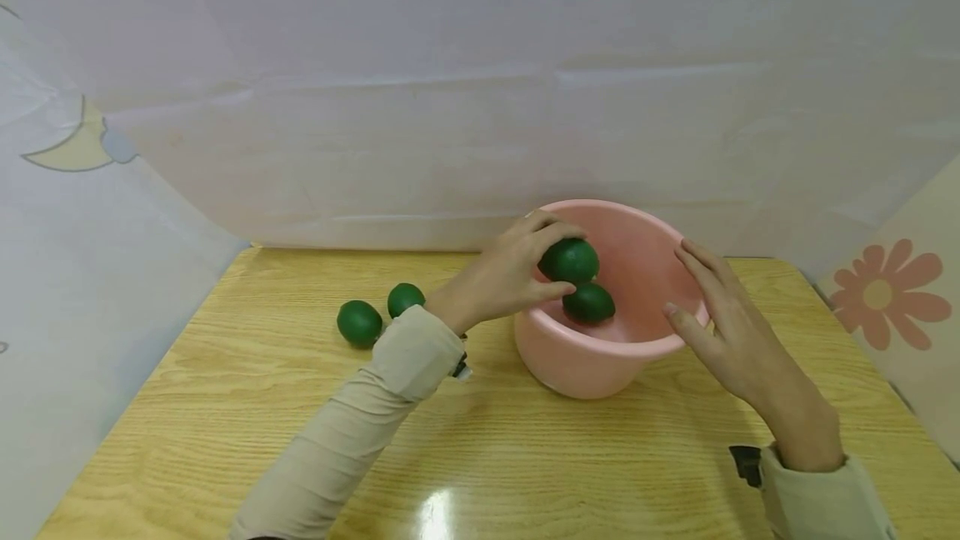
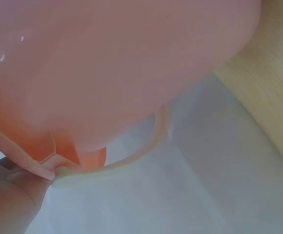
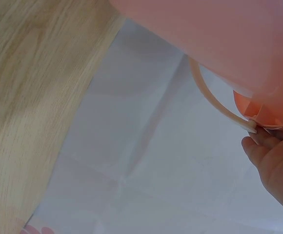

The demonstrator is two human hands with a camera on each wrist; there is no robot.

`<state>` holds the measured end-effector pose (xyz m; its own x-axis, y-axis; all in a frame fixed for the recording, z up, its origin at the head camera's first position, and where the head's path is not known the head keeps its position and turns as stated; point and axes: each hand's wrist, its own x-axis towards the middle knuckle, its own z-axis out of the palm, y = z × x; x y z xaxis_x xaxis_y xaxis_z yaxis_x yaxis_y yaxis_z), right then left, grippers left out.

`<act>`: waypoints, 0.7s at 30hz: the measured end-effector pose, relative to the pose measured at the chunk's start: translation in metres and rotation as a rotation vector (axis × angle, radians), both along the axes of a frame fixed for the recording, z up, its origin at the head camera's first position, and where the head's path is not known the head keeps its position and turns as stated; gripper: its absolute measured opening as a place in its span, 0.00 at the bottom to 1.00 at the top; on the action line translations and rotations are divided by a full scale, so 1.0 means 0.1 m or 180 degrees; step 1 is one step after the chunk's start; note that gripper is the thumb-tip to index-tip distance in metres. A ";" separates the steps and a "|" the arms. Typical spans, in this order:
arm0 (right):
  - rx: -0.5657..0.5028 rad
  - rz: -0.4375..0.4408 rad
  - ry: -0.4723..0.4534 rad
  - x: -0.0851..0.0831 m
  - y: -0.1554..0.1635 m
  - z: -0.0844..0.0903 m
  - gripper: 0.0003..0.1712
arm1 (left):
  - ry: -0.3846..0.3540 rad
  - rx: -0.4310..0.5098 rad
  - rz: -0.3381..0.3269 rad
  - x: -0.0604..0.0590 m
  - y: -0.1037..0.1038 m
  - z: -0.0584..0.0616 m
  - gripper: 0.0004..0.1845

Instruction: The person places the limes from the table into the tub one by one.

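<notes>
My left hand (image 1: 517, 269) reaches over the left rim of a pink bucket (image 1: 577, 373) and grips a dark green lime (image 1: 573, 261) just inside the opening. Another lime (image 1: 589, 303) shows below it, close to the thumb. On the right side, my right hand (image 1: 738, 336) rests at the rim with its fingers fairly straight. The right wrist view shows that hand (image 3: 280, 165) by the rim, where a pale handle (image 3: 214, 102) joins the bucket. In the left wrist view the bucket wall (image 2: 122, 63) fills much of the frame, and the held lime is hidden.
Two more limes, one in front (image 1: 359, 323) and one behind (image 1: 406, 298), lie on the wood-grain table (image 1: 262, 407) left of the bucket, partly beside the left forearm. A pale printed sheet (image 1: 375, 148) hangs behind the table's back edge.
</notes>
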<state>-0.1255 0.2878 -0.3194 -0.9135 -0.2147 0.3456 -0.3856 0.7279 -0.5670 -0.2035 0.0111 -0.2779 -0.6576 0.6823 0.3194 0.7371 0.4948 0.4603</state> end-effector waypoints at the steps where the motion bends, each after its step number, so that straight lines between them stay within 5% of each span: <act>1: -0.0003 0.0000 -0.0001 0.00 0.00 0.00 0.39 | -0.0004 -0.0005 -0.0009 0.00 0.00 0.00 0.32; 21: 0.0018 0.0013 -0.0004 0.00 0.02 0.00 0.39 | -0.0416 -0.0375 -0.0017 -0.01 0.11 0.07 0.32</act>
<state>-0.1259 0.2898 -0.3197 -0.9131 -0.2204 0.3431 -0.3878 0.7295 -0.5634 -0.2045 0.0219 -0.2711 -0.6846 0.7135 0.1490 0.6775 0.5474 0.4913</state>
